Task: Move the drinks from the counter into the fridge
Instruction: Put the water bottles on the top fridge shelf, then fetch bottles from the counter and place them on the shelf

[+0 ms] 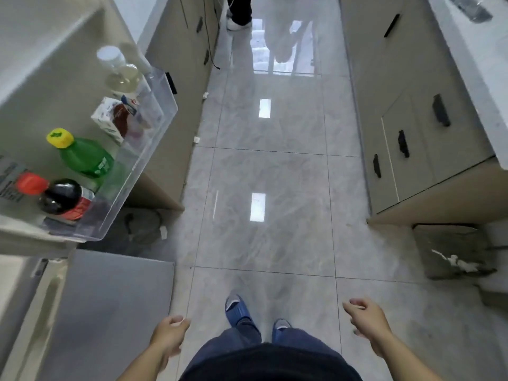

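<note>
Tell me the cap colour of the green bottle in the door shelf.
Yellow cap, head view.
</note>
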{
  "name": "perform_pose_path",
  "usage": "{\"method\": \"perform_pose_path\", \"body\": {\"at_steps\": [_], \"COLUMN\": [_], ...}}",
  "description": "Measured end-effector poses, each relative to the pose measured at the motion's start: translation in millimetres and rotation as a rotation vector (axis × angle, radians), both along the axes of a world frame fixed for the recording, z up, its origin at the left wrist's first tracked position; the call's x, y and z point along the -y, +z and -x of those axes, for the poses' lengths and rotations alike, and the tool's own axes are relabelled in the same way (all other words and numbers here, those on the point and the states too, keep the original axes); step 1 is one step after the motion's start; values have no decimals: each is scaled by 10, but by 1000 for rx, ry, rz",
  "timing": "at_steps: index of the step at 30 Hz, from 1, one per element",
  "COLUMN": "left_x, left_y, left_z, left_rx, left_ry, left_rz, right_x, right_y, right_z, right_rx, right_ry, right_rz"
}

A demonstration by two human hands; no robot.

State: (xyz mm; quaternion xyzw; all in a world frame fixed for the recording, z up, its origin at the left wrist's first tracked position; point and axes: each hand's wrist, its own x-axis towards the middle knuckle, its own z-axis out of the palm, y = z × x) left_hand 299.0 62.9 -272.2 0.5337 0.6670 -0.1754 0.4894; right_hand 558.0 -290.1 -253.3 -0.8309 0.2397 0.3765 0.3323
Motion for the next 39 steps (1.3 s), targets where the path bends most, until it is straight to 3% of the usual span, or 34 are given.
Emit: {"method": "perform_pose_path", "body": {"at_steps": [7, 13, 20, 27, 39], "left_x": [-506, -833, -942, -808, -1065], "left_y": [21, 89, 252, 217, -88], "left_z": [-1112, -2309, -3076, -3604, -4511], "left_rx": [105, 215, 165, 104, 28], "left_ry": [-154, -194, -105, 78, 290], "left_rz": [36, 9, -49, -57, -22], "right_x": [54, -6, -280, -912, -2215], "right_y": [70, -47, -175, -57, 22], "right_z": [-17, -514, -2023, -3799, -5438], "right_rx": [-57, -117, -137, -6, -14], "right_ry": [-174, -211, -85, 88, 255], "right_rz": [47, 65, 23, -106, -221]}}
